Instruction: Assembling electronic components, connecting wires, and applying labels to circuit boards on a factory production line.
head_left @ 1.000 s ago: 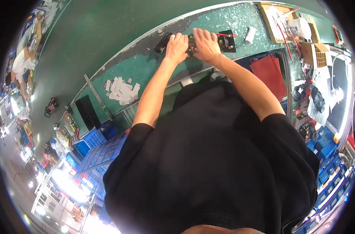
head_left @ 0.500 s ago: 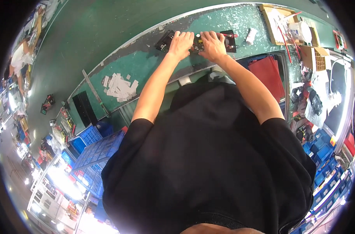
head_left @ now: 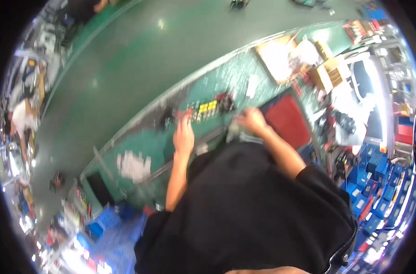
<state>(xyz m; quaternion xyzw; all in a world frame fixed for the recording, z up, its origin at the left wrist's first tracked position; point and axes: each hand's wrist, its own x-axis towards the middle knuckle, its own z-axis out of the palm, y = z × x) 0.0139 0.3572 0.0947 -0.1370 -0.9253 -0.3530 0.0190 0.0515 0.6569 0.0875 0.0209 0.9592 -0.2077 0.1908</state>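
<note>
An electronic assembly (head_left: pixel 207 108) with yellow blocks in its middle and dark ends lies on the green worktable (head_left: pixel 162 145). My left hand (head_left: pixel 183 137) is at the assembly's left part, fingertips against or just over a red piece there. Motion smears those fingers, so their grip is unclear. Lower right of the assembly, apart from it, my right hand (head_left: pixel 253 122) hovers near the table's front edge. Its fingers look loosely spread, with nothing visible in them. A small white item (head_left: pixel 251 86) lies beyond the assembly's right end.
White paper pieces (head_left: pixel 134 165) are heaped on the table's left, near a black flat panel (head_left: pixel 99 188). To the right are a red sheet (head_left: pixel 287 121), a shallow box (head_left: pixel 274 57) and a divided carton (head_left: pixel 330 75). Blue crates (head_left: pixel 119 239) stand at lower left.
The view has turned and shifted, blurring the picture. Both hands have come off the assembly's middle, uncovering its yellow blocks. My right hand has drawn back toward me, away from the assembly.
</note>
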